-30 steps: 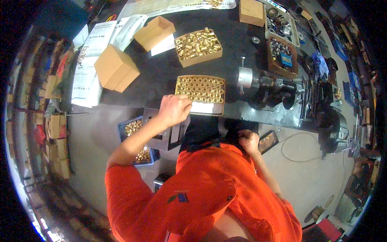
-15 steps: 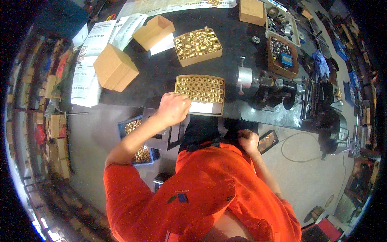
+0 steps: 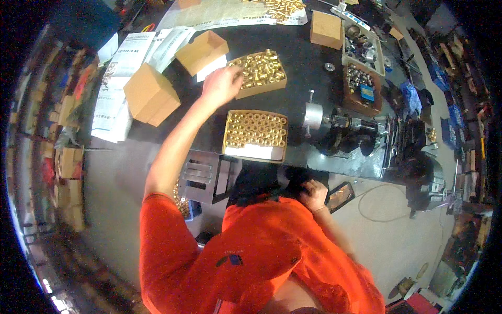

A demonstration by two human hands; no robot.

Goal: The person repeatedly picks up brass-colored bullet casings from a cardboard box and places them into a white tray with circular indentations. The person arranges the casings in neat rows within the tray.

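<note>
Orange cloth is covering your body at the near edge, and below it the dark trousers (image 3: 256,183) are showing. Your right hand (image 3: 315,195) is resting on your lap with the fingers loosely curled; whether it is holding anything, I cannot tell. Low on your left, partly behind your arm, a blue bin (image 3: 191,210) is containing small brass-coloured parts.

At the near edge of the black bench (image 3: 201,133), a shallow cardboard box (image 3: 251,152) is lying open. In it, brass bushings (image 3: 255,128) are standing in close rows, and a white strip of its bottom is showing on your side. To its right, a metal chuck with a crossbar (image 3: 314,116) is sitting on the bench.

Farther in, your left hand (image 3: 222,85) is reaching over the left end of a second cardboard box (image 3: 264,89), where loose brass bushings (image 3: 261,64) are lying heaped. Its fingers are bending down and are only partly open; I cannot tell if they are gripping a bushing. A closed carton (image 3: 151,97) is standing to the left, near an open carton (image 3: 201,55) and newspapers (image 3: 125,63). At the far side, more brass pieces (image 3: 285,9) are lying scattered on printed paper (image 3: 209,18).
</note>
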